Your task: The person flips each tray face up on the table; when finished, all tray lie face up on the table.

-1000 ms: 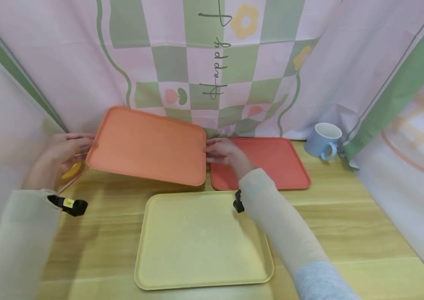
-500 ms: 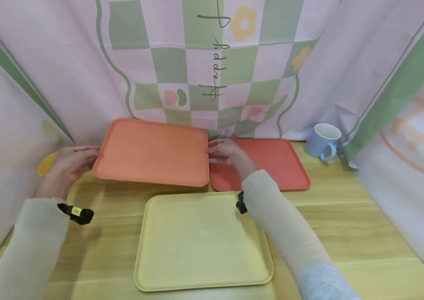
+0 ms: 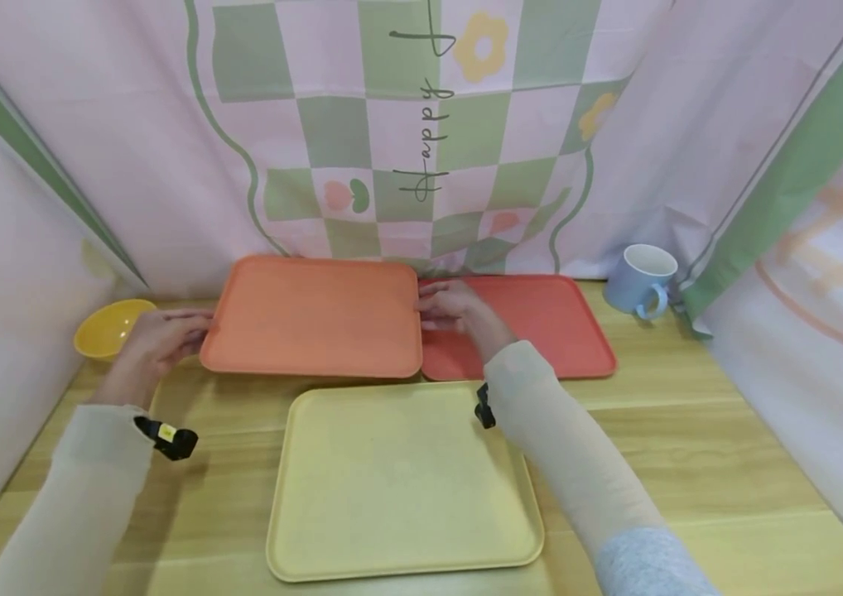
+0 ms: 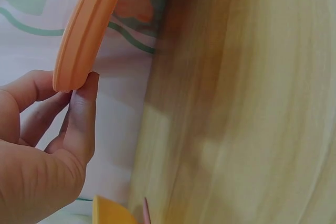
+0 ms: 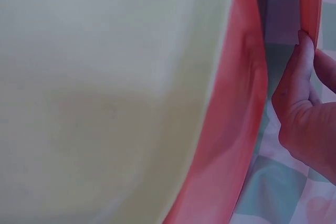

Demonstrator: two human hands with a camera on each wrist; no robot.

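Observation:
Both hands hold an orange tray (image 3: 317, 319) by its short ends, at the back left above the wooden table. My left hand (image 3: 164, 338) pinches its left rim; in the left wrist view, thumb and fingers of the left hand (image 4: 52, 140) grip the tray's edge (image 4: 86, 40). At the other end my right hand (image 3: 455, 308) pinches the right rim, seen also in the right wrist view as a hand (image 5: 307, 108) under the orange edge. Below the right hand lies a red tray (image 3: 548, 331), partly covered by hand and forearm. A pale yellow tray (image 3: 407, 480) lies in front.
A yellow bowl (image 3: 110, 329) stands at the far left, just beyond the left hand. At the back right is a blue mug (image 3: 641, 280). A patterned curtain (image 3: 407, 108) borders the wooden table (image 3: 705, 447) at the back.
The orange tray has come down and slightly right, its tilt levelling out. The left hand has moved down and right with it, uncovering the yellow bowl. The right hand has shifted slightly right.

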